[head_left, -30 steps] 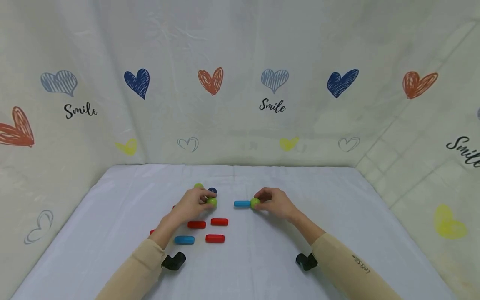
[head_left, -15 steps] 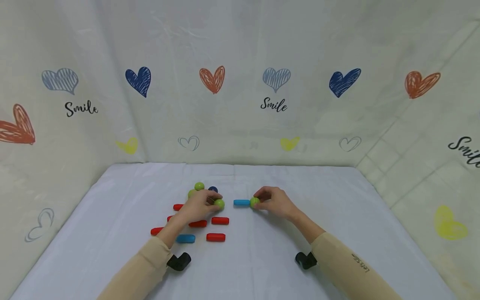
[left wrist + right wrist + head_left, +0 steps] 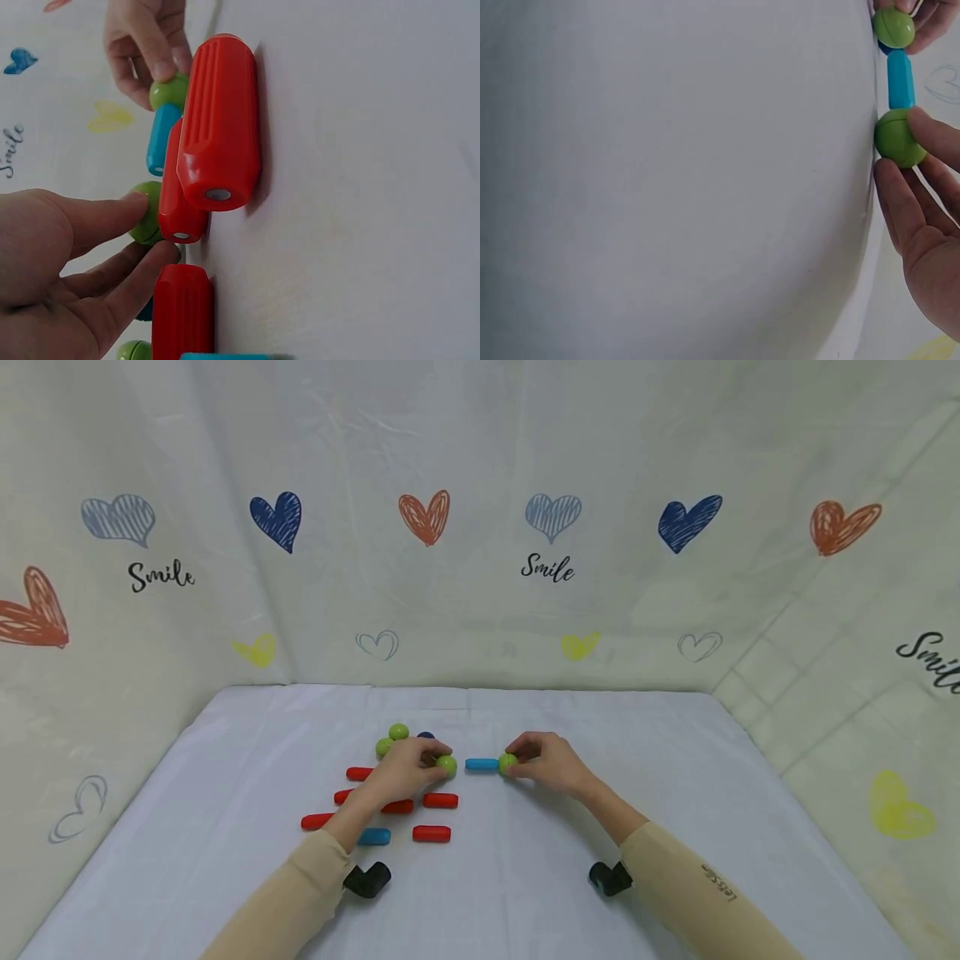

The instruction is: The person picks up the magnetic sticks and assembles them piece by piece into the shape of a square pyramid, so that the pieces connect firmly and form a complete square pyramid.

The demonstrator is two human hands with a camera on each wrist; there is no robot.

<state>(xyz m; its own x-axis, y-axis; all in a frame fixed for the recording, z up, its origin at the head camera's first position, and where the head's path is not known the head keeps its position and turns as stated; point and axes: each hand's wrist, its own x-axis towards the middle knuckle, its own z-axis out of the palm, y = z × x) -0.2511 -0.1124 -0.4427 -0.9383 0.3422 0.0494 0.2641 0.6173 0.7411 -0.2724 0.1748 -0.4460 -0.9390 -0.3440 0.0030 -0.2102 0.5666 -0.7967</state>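
My left hand point(image 3: 405, 770) pinches a green ball point(image 3: 447, 766) between thumb and fingers, just left of a light blue rod point(image 3: 482, 764). A small gap separates this ball from the rod's left end in the head view. At the rod's other end, my right hand point(image 3: 551, 764) pinches a second green ball point(image 3: 507, 764) that touches it. The right wrist view shows the blue rod point(image 3: 901, 79) in line between both balls. In the left wrist view, red rods point(image 3: 219, 124) have round metallic discs in their ends and partly cover the scene.
Two green balls point(image 3: 398, 732) and a dark blue ball point(image 3: 426, 735), partly hidden by the left hand, lie behind it. Several red rods point(image 3: 432, 834) and another blue rod point(image 3: 374, 837) are spread around and under the left forearm on the white cloth point(image 3: 525, 877).
My left hand has moved to the right with its green ball, closer to the blue rod, uncovering balls and red rods on the left. The right hand has stayed nearly still.
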